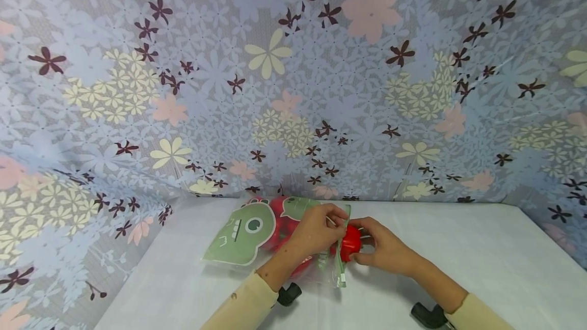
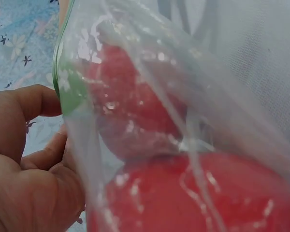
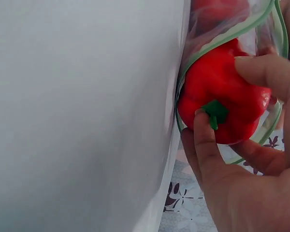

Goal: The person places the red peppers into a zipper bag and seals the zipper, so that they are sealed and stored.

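Observation:
A clear zip bag (image 1: pixel 243 238) with a green cartoon face lies on the table, its mouth toward the right. Several red things show through its film, among them a rounded red one (image 2: pixel 198 193) in the left wrist view. My left hand (image 1: pixel 316 230) pinches the bag's green-edged rim from above. In my right hand (image 1: pixel 390 251) is a red bell pepper (image 3: pixel 222 82) with a green stem. The pepper sits within the bag's opening, stem facing outward. Right thumb and fingers (image 3: pixel 208 140) wrap around it, one fingertip beside the stem.
White cloth covers the table (image 1: pixel 468 238). Behind it hangs a flowered curtain (image 1: pixel 321 90), which also closes off the sides. A black device (image 1: pixel 290 294) shows by the left wrist and another black device (image 1: pixel 428 314) by the right.

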The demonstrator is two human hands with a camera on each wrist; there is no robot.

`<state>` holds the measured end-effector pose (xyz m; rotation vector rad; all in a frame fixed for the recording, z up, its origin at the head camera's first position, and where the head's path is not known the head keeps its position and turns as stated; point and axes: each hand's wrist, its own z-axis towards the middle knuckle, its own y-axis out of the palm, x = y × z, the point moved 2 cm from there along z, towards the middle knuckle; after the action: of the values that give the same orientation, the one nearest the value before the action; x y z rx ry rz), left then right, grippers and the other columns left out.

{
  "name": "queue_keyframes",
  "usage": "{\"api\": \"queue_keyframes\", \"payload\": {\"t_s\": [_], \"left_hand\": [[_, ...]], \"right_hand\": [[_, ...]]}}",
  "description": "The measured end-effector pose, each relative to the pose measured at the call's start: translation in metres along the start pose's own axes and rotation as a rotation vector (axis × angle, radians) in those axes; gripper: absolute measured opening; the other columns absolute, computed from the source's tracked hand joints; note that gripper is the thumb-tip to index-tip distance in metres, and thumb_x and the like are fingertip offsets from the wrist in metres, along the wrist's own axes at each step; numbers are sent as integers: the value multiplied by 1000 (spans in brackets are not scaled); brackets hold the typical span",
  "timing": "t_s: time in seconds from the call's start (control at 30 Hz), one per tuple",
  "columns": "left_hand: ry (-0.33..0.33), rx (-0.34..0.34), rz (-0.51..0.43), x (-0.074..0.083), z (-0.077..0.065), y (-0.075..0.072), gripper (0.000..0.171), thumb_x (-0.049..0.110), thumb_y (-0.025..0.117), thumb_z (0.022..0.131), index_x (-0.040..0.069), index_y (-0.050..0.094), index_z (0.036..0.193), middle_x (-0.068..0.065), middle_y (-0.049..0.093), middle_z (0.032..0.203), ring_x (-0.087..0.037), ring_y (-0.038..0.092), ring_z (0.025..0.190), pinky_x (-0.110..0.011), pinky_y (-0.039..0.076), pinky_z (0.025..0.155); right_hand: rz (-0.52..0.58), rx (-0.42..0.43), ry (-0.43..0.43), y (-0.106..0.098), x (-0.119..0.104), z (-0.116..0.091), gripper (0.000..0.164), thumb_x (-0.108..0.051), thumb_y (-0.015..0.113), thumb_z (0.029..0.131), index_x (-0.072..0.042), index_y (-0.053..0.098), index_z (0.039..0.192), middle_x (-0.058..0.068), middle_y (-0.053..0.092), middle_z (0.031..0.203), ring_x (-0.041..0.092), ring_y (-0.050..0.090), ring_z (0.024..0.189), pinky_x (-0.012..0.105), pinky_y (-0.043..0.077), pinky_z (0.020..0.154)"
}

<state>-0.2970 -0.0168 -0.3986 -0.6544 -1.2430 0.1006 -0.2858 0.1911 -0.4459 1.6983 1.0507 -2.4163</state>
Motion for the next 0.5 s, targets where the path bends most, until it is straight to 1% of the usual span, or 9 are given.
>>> {"api": "queue_keyframes", "payload": {"t_s": [0.13,0.27,0.4,0.5], "left_hand": [[3,-3,2,1,0,1,21,10,74,95,11,76,116,6,72,94,-3,64,76,-21,56,66],[6,-2,-7,1,0,0,21,9,74,94,10,75,115,7,71,93,-4,64,75,-22,56,65],[6,-1,-19,1,0,0,21,8,73,94,9,75,115,6,71,93,-5,64,75,-22,56,64],[9,-3,-17,1,1,0,21,8,73,94,9,75,115,7,71,92,-4,63,75,-22,56,64]], "right_hand": [[30,16,12,0,1,0,68,-9,85,88,2,52,147,17,54,129,36,62,120,28,57,99],[47,10,20,1,2,2,69,-9,84,90,5,48,147,21,54,137,38,62,124,31,57,101],[136,-4,61,-1,4,2,63,-5,78,93,7,46,146,24,53,145,41,60,129,33,55,104],[193,-10,89,-1,5,2,60,-6,77,95,7,47,145,24,54,144,42,59,132,33,54,105]]}}
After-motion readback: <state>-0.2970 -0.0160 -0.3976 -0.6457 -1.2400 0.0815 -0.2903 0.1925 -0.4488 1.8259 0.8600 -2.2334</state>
